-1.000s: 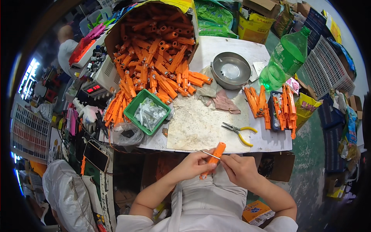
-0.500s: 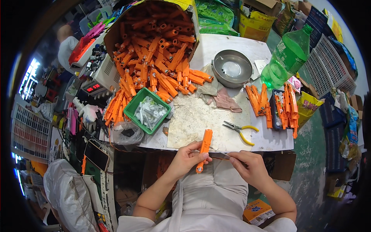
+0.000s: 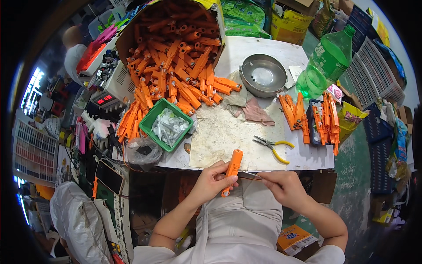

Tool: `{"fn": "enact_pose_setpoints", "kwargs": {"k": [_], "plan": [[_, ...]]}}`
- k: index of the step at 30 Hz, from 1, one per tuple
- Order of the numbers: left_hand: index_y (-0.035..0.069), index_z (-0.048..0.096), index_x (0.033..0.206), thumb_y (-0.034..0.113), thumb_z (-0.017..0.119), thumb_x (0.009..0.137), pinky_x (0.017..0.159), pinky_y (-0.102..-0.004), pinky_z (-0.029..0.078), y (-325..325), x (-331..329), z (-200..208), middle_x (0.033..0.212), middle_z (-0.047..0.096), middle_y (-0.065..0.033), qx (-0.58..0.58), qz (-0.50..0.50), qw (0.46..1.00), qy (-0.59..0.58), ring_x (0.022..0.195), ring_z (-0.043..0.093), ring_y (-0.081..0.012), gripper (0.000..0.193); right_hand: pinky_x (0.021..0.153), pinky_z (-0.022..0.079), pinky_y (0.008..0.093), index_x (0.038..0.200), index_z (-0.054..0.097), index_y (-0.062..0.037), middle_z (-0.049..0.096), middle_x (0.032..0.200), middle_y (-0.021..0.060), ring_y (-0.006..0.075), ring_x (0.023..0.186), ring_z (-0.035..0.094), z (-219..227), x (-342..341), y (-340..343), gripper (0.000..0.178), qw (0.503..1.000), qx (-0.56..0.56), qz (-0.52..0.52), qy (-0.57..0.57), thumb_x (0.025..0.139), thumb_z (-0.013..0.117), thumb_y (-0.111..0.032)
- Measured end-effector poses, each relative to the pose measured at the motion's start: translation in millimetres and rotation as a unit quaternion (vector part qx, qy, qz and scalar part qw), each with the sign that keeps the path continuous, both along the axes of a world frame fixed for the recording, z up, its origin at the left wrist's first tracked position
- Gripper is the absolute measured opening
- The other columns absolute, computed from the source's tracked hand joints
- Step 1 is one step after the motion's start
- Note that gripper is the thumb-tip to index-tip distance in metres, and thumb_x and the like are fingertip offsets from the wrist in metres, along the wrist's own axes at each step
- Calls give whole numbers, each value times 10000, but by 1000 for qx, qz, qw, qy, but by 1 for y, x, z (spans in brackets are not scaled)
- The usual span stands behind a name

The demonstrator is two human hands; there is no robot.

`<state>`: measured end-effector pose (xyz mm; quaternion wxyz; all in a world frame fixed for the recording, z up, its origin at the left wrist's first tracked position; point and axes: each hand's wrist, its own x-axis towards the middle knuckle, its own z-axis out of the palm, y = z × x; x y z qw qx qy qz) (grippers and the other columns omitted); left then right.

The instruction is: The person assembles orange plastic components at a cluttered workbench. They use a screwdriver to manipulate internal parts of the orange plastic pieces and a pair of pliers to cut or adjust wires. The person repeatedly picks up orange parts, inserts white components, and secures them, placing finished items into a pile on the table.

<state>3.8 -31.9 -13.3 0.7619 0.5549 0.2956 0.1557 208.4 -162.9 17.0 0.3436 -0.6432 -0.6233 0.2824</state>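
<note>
Just off the front edge of the table, my left hand point(image 3: 213, 181) grips a long orange plastic part point(image 3: 234, 165), tilted with its upper end away from me. My right hand point(image 3: 285, 186) pinches a thin metal tool point(image 3: 252, 175), whose tip reaches the side of the orange part; its exact kind is hard to make out. Pliers with yellow handles point(image 3: 275, 147) lie on the worn board point(image 3: 220, 136) beyond my hands. A green bin point(image 3: 145, 125) of small pale plastic pieces stands to the left.
A big box point(image 3: 222, 26) spills many orange parts point(image 3: 176, 79) over the back left. Beyond the board are rags point(image 3: 256, 112) and a metal bowl point(image 3: 264, 75). More orange parts point(image 3: 330, 119) lie on the right in and around a dark bin, near a green bottle point(image 3: 327, 61).
My right elbow has swung outward, and the metal tool lies a little flatter against the orange part. The orange part has shifted slightly, still in my left hand.
</note>
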Motion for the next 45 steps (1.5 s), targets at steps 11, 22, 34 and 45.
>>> {"fn": "enact_pose_setpoints", "kwargs": {"k": [11, 22, 34, 45], "plan": [[-53, 580, 1163, 92, 649, 882, 624, -211, 527, -1, -3, -4, 925, 503, -18, -66, -25, 998, -1, 763, 651, -119, 324, 457, 387, 263, 1026, 688, -45, 561, 631, 63, 181, 462, 497, -14, -5, -1, 202, 995, 93, -15, 8, 851, 601, -95], [-58, 452, 1280, 131, 637, 895, 789, -304, 561, 1, 13, -14, 1069, 587, -112, -136, 77, 985, -74, 917, 662, -224, 467, 496, 466, 310, 1059, 645, -62, 598, 707, 78, 222, 547, 589, 4, -17, -5, 216, 990, 70, -40, -115, 845, 625, -76], [-38, 449, 1297, 150, 649, 890, 802, -322, 556, 2, 19, -12, 1085, 582, -101, -103, 91, 987, -86, 947, 660, -226, 491, 558, 481, 354, 1055, 663, -56, 622, 731, 117, 271, 603, 603, 2, -10, -9, 199, 999, -16, -28, 4, 876, 609, -123], [-45, 452, 1297, 143, 644, 896, 807, -312, 544, 4, 22, -19, 1046, 594, -88, -65, 65, 993, -72, 949, 655, -214, 483, 683, 498, 328, 1102, 646, -24, 669, 834, 154, 328, 729, 624, 0, 3, 8, 239, 962, -198, 1, 189, 900, 564, -121]]}}
